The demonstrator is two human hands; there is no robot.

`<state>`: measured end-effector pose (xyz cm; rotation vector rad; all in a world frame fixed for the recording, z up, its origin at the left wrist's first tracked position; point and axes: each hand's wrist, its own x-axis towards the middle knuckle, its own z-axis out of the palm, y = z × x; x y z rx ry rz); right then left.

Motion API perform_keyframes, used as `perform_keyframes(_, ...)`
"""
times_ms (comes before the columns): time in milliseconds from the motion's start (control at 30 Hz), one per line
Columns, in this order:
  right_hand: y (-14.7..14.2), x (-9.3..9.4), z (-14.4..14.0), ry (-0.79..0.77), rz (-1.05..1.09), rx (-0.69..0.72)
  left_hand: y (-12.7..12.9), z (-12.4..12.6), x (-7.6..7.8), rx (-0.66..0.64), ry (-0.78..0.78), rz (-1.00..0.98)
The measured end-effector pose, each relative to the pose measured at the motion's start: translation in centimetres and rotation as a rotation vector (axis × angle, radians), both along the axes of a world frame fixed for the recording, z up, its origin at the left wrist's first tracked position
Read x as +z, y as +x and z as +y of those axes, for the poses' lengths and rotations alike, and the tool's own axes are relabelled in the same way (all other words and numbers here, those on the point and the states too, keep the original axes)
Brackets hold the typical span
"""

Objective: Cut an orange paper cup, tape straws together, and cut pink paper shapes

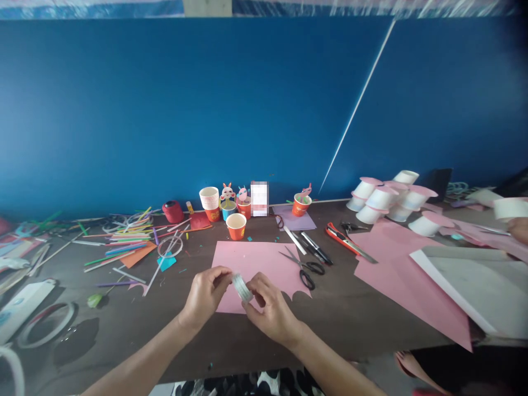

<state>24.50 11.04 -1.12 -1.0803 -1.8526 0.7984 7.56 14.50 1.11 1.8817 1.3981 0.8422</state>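
Over the pink paper [264, 253] I hold a small roll of clear tape [242, 288]. My right hand [268, 308] is closed around its right side, thumb below and fingers above. With thumb and index finger pinched, my left hand [208, 294] grips the roll's upper left edge; whether a loose tape end is between them I cannot make out. Black-handled scissors [307, 272] lie spread on the paper's right part. Just behind the sheet stands an orange paper cup [236, 226].
Stacked paper cups [209, 204] and decorated cups stand along the blue wall. Pens [315, 248] and a red utility knife [348, 242] lie right. Colored straws [130, 239] and a large tape ring [47, 324] are left. White cups [381, 198] and another person's hand [518, 228] are far right.
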Motion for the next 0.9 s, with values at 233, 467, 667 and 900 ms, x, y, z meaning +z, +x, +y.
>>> perform_keyframes(233,0.0,1.0,-0.9,0.032,-0.081,0.042,-0.2,0.0,-0.5,0.076,0.155,0.046)
perform_keyframes(467,0.2,0.3,-0.6,-0.007,-0.136,-0.008,-0.7,1.4,-0.6,0.044,-0.042,-0.158)
perform_keyframes(667,0.3,-1.1,1.3,-0.063,-0.167,-0.125,-0.6,2.2,-1.8,-0.050,-0.256,-0.191)
perform_keyframes(900,0.4,-1.2,1.6,-0.035,-0.209,-0.156,-0.9,2.4,-1.9,-0.064,-0.285,-0.151)
